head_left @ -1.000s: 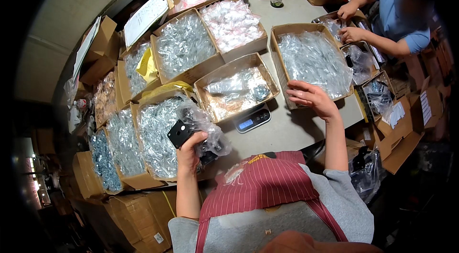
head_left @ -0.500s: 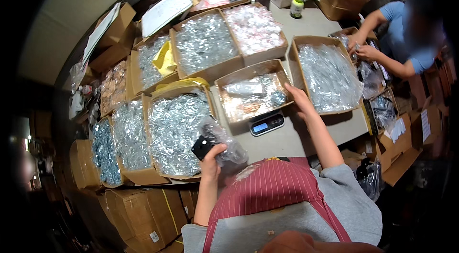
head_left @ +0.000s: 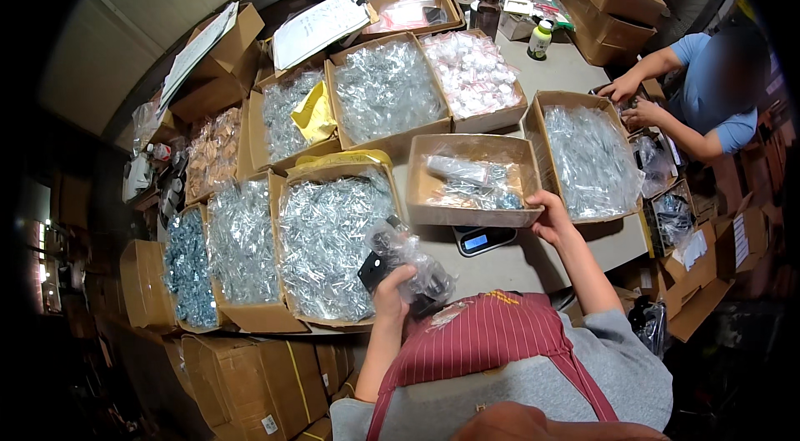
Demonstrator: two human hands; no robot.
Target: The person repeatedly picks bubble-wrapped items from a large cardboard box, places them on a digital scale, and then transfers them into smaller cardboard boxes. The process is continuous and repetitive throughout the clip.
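Observation:
My left hand is closed around a clear plastic bag with a flat black piece that has a round hole or white dot in it. What else the bag holds is hard to make out. With my right hand I grip the front right corner of a shallow cardboard box. Inside it lie a clear packet and several small bags of metal hardware. Beneath the box's front edge shows a digital scale with a lit blue display. Whether the box touches the scale I cannot tell.
Open cartons of bagged hardware crowd the left and back. Another carton stands to the right of the small box. A clipboard lies on the far boxes, near a green-capped bottle. At the right a co-worker's hands handle items.
My right hand has shifted from the box's right side to its front right corner, and the box has turned and appears raised at the front. The bag stays in my left hand. The view has shifted.

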